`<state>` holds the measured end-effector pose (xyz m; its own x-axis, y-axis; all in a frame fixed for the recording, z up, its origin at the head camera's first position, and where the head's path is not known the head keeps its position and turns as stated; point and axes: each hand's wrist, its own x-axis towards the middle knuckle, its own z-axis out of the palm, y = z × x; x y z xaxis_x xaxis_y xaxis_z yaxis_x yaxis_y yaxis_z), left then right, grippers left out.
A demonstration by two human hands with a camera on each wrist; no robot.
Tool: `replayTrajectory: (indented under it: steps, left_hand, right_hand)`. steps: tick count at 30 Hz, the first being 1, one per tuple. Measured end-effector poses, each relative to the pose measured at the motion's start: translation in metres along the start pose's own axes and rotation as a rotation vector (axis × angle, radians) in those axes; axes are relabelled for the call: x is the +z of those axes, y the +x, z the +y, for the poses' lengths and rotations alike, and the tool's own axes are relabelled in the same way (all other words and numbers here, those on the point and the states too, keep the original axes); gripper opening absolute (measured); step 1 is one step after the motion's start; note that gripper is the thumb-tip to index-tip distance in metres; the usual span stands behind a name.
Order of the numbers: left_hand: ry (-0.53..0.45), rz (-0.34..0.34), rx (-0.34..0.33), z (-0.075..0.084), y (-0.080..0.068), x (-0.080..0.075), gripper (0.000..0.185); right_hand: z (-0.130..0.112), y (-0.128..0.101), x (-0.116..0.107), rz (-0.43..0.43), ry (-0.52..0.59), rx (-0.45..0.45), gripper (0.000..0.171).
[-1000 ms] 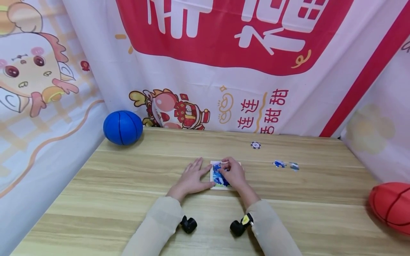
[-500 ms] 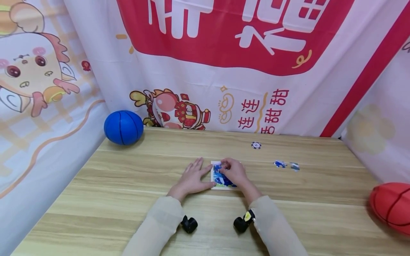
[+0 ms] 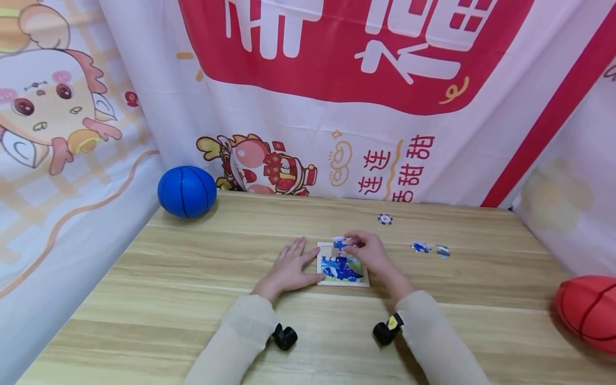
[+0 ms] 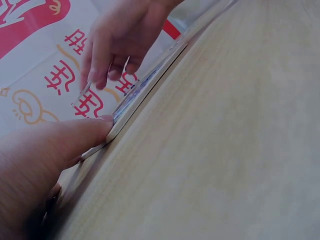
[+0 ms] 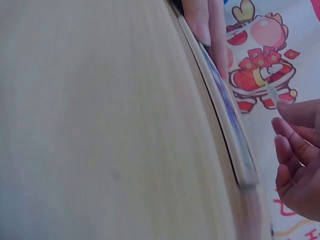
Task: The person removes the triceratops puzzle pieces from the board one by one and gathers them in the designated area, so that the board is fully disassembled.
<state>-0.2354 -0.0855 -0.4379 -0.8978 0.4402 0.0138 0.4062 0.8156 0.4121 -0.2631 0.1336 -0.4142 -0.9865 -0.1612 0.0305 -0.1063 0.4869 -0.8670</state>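
Note:
A small jigsaw puzzle in a pale frame (image 3: pixel 344 284) lies on the table, its picture blue and green. Bare backing shows at its upper left. My left hand (image 3: pixel 290 267) lies flat with spread fingers, thumb and forefinger against the frame's left edge; the left wrist view shows its thumb (image 4: pixel 87 135) on the rim. Above the frame's far side, my right hand (image 3: pixel 371 251) pinches a blue and white jigsaw piece (image 3: pixel 339 243) between thumb and fingers. Seen edge-on in the right wrist view, that piece (image 5: pixel 271 93) is raised off the frame.
Two loose jigsaw pieces, one blue (image 3: pixel 421 247) and one greyish (image 3: pixel 443 251), lie right of the frame. Behind them is a round poker chip (image 3: pixel 385 219). A blue ball (image 3: pixel 187 191) sits at the back left, a red ball (image 3: pixel 588 313) at the right edge. Printed cloth hangs behind.
My right hand has lifted a jigsaw piece out of the frame's upper left and moved slightly right and away, uncovering the rest of the picture. The left hand stays put.

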Motion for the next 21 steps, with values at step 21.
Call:
replayTrajectory:
  steps: [21]
  left_hand:
    - [0.006, 0.011, 0.011, 0.0, -0.001, 0.001, 0.075]
  right_hand:
    - [0.033, -0.019, -0.079, 0.098, -0.016, 0.109, 0.035]
